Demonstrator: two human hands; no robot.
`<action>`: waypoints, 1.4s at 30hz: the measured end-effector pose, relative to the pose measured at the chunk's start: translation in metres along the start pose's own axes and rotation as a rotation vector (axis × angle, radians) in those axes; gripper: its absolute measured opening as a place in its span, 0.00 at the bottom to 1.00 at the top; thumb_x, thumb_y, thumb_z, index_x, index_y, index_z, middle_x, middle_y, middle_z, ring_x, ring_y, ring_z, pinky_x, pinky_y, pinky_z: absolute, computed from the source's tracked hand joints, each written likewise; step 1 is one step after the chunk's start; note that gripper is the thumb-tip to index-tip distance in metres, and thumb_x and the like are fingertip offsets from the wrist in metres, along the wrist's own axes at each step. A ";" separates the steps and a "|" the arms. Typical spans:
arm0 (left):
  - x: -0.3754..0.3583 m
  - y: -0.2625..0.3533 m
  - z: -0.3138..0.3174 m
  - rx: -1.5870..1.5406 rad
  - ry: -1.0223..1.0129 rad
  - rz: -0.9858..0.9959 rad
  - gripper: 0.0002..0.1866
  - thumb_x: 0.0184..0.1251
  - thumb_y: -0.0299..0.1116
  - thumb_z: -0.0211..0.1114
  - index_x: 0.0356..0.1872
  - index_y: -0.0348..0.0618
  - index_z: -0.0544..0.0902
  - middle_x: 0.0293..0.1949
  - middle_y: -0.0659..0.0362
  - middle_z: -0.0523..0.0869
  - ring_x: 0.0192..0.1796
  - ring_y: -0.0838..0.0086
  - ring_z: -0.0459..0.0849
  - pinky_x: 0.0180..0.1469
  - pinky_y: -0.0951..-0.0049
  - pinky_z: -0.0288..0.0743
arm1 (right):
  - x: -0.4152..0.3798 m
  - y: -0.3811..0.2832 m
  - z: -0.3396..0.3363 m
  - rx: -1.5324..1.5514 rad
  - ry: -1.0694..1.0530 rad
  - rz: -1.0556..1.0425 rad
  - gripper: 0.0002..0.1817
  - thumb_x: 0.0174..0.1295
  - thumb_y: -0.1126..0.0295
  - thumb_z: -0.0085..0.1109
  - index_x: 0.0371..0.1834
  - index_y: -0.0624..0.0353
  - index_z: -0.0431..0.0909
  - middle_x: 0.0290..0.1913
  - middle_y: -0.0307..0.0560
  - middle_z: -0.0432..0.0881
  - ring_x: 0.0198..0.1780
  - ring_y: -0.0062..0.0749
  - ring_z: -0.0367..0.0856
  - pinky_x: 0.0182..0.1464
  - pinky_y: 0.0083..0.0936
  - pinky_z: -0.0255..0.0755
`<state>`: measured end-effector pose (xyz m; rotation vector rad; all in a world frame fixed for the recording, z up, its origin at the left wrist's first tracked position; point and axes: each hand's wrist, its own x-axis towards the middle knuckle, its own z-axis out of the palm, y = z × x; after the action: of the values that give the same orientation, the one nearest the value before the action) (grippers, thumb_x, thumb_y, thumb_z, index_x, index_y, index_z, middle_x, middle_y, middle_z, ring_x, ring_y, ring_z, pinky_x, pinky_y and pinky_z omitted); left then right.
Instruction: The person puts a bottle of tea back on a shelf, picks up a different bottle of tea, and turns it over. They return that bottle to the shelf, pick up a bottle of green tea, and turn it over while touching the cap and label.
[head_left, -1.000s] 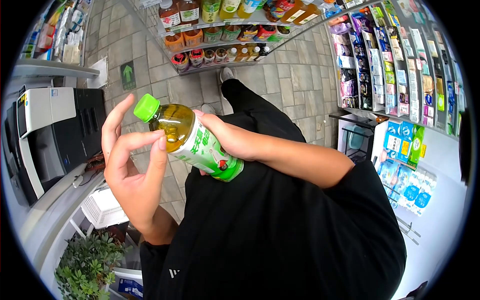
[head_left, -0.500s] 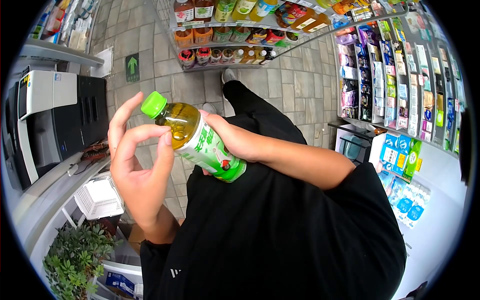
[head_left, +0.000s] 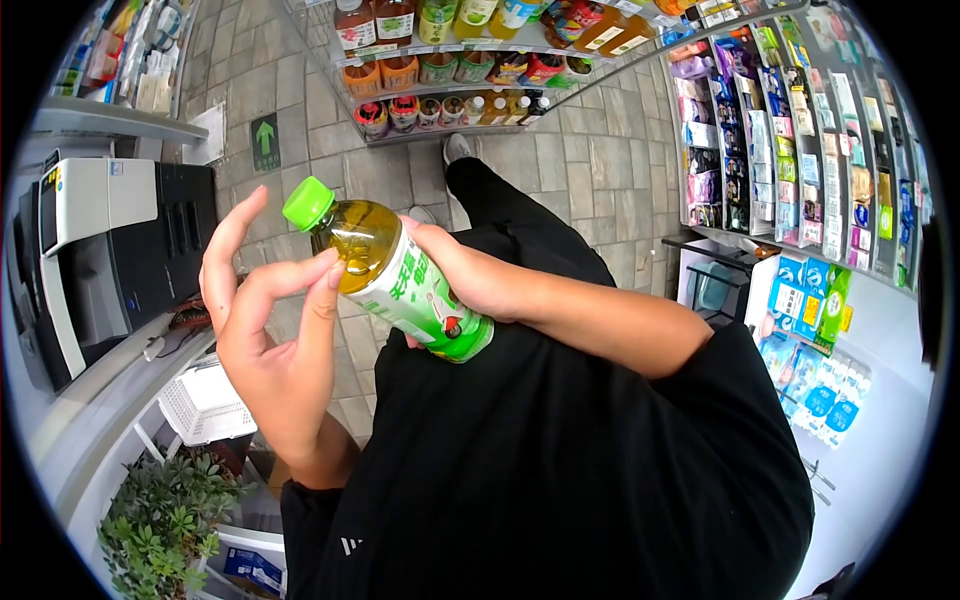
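Observation:
A plastic bottle [head_left: 415, 290] with yellow-green liquid, a green and white label and a bright green cap [head_left: 308, 204] lies tilted in front of my chest, its cap toward the upper left. My right hand [head_left: 465, 275] is wrapped round the bottle's body from the right side, its fingers mostly hidden behind it. My left hand [head_left: 280, 310] is at the left of the bottle, thumb and index fingertips pressed together beside the bottle's shoulder. Its other visible fingers are raised and bent. Whatever is in that pinch is too small to make out. The cap sits on the bottle's neck.
A rack of bottled drinks [head_left: 440, 85] stands ahead, and shelves of small packets [head_left: 790, 150] are at the right. On the left are a black and white printer [head_left: 130, 230], a white basket [head_left: 205, 400] and a green plant [head_left: 165, 515]. Grey tiles [head_left: 600, 180] cover the floor.
My left hand has shifted slightly left, its raised finger further from the cap. The pinch stays closed. The bottle and my right hand have barely moved.

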<state>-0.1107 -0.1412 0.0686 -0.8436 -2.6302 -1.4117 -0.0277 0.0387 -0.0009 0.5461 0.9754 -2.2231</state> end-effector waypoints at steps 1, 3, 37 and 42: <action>0.001 0.000 0.001 0.004 0.007 0.015 0.04 0.58 0.26 0.78 0.34 0.45 0.91 0.68 0.47 0.81 0.71 0.57 0.77 0.75 0.56 0.60 | -0.001 -0.001 -0.001 0.002 0.001 -0.002 0.43 0.81 0.34 0.23 0.59 0.62 0.78 0.35 0.52 0.87 0.30 0.35 0.87 0.37 0.30 0.83; 0.003 0.004 0.003 -0.005 -0.011 -0.004 0.04 0.58 0.26 0.78 0.34 0.44 0.91 0.68 0.47 0.82 0.70 0.57 0.77 0.75 0.56 0.61 | -0.002 -0.001 -0.005 -0.011 0.002 -0.012 0.42 0.81 0.34 0.23 0.59 0.62 0.78 0.35 0.52 0.87 0.30 0.35 0.87 0.37 0.30 0.83; 0.062 0.020 0.065 -0.081 -0.147 0.100 0.05 0.59 0.24 0.73 0.35 0.43 0.86 0.67 0.49 0.83 0.69 0.57 0.76 0.74 0.56 0.61 | -0.005 -0.022 -0.051 0.243 0.010 -0.164 0.37 0.81 0.38 0.22 0.63 0.53 0.77 0.37 0.49 0.86 0.28 0.37 0.86 0.30 0.32 0.83; 0.074 0.014 0.076 -0.125 -0.147 0.150 0.08 0.59 0.22 0.73 0.38 0.44 0.86 0.69 0.44 0.79 0.69 0.54 0.77 0.73 0.54 0.67 | 0.000 -0.040 -0.060 0.241 -0.090 -0.174 0.36 0.82 0.38 0.21 0.71 0.52 0.71 0.44 0.49 0.87 0.33 0.36 0.87 0.35 0.31 0.85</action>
<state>-0.1509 -0.0431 0.0556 -1.1748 -2.5369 -1.5422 -0.0484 0.1049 -0.0191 0.4762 0.7376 -2.5174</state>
